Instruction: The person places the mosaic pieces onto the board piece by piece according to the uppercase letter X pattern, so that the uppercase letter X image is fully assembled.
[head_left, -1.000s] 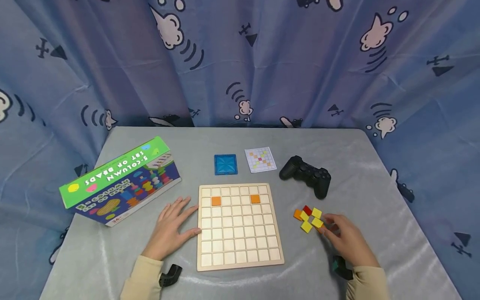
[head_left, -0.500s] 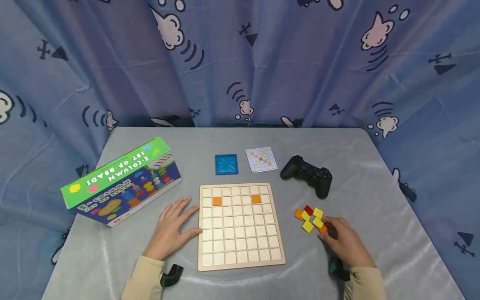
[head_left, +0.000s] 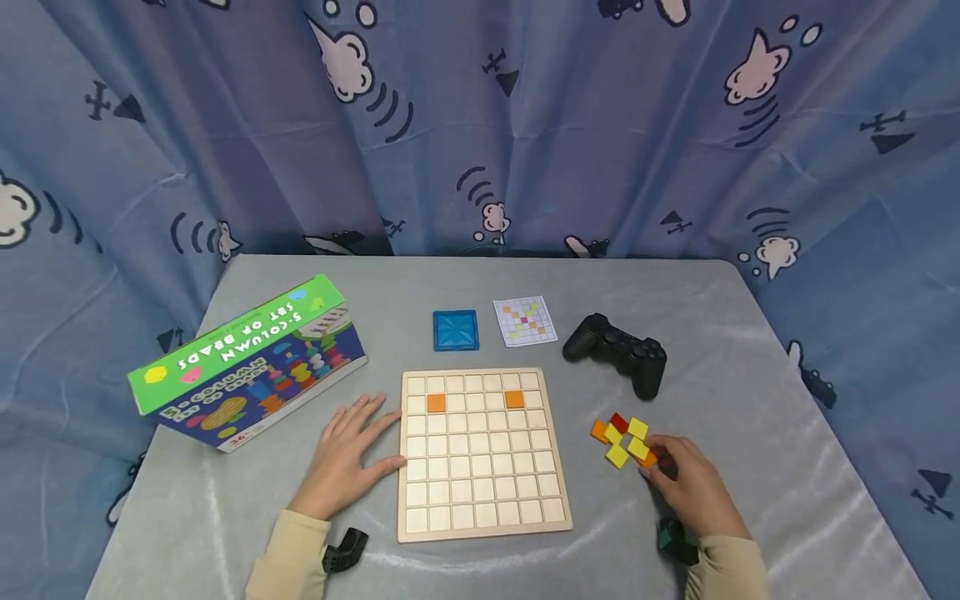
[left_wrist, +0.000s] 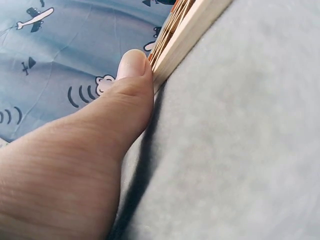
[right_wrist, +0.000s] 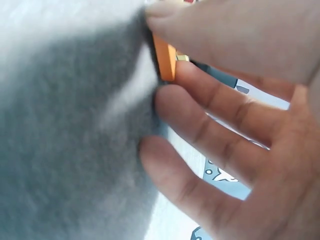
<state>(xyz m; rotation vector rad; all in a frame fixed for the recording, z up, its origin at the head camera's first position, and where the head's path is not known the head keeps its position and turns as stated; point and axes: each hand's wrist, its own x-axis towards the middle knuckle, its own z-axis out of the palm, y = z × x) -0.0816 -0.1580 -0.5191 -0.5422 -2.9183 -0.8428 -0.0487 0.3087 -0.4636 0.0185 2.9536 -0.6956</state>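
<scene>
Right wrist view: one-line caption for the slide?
Right hand pinches an orange tile between thumb and finger, just above the grey tablecloth.

The bench [head_left: 480, 283] is covered in a grey cloth with a soft sheen, a bit wrinkled lower right. The grid board [head_left: 480, 454] looks like pale matt wood, smooth. The small tiles [head_left: 621, 440] right of it seem to be glossy plastic. The controller [head_left: 617, 352] is matt black plastic, the box [head_left: 243, 362] at left is printed glossy cardboard, and the backdrop curtain [head_left: 600, 125] is printed cloth.
</scene>
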